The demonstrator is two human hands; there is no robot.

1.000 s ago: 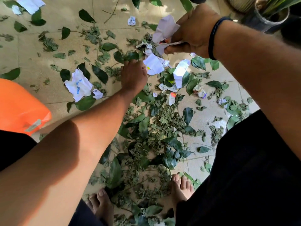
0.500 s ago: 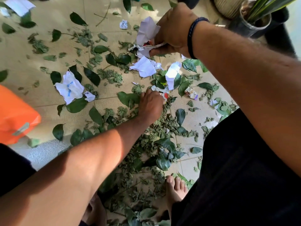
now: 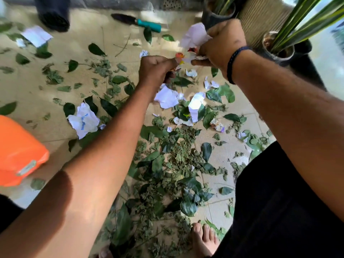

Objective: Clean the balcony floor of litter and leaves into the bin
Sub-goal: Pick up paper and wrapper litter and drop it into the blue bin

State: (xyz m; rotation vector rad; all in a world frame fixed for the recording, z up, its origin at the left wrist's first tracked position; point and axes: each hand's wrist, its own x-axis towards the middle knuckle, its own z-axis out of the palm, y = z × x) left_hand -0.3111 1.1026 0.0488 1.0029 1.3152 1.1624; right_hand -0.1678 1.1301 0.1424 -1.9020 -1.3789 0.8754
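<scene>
1. Leaves lie thick on the balcony floor nearest the person's bare feet, a dense green heap untouched by either hand.
2. Orange bin sits at the near left edge, well apart from both hands, so nothing gathered has gone in yet.
3. Paper scraps remain scattered across the middle of the floor, among them a large crumpled sheet left of the left forearm and smaller white pieces to its right.
4. Left hand, which was down among the leaves half a second ago, has risen and now pinches a small red-and-white scrap, bringing it up beside the right hand.
5. Right hand grips a bundle of crumpled paper, fingers curled tightly round it; the scrap seems about to join it.
6. Judged from this, litter is being collected first, and a trip to the bin comes next.
7. Farther off lie a teal-handled trowel and potted plants.
</scene>
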